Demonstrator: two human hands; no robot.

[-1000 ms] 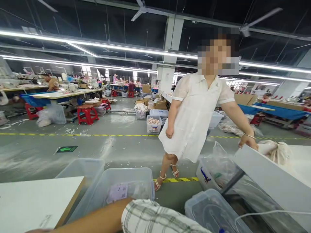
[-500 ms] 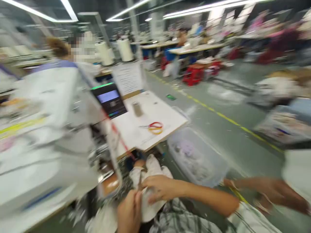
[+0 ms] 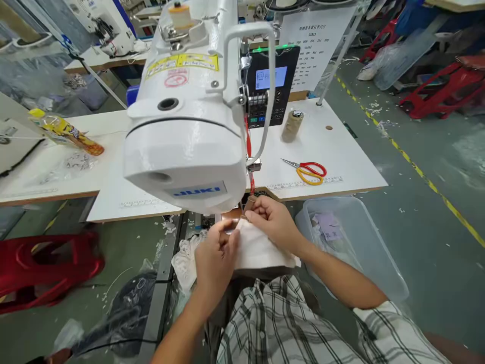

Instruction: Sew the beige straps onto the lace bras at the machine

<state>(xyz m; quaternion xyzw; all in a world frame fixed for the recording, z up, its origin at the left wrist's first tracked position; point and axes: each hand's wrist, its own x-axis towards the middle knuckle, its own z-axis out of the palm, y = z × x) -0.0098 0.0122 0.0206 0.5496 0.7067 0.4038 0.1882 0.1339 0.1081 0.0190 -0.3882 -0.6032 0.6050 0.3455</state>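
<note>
A white piece of fabric lies at the needle area, below the head of a white sewing machine. My left hand pinches its left edge between thumb and fingers. From the other side, my right hand has its thumb on the fabric's upper edge, its fingers closed near a small brown strip. The machine head partly hides the sewing point. A crumpled white lacy bundle hangs left of my left hand.
Red-and-yellow scissors and a thread spool rest on the white table, by a lit control panel. Below right stands a clear plastic bin. A drink bottle lies left; a red stool is on the floor.
The view has swung left and down onto the sewing machine. Both hands, earlier low at the lap with white fabric, are now at the needle area. Another person's arm at right has left view.
</note>
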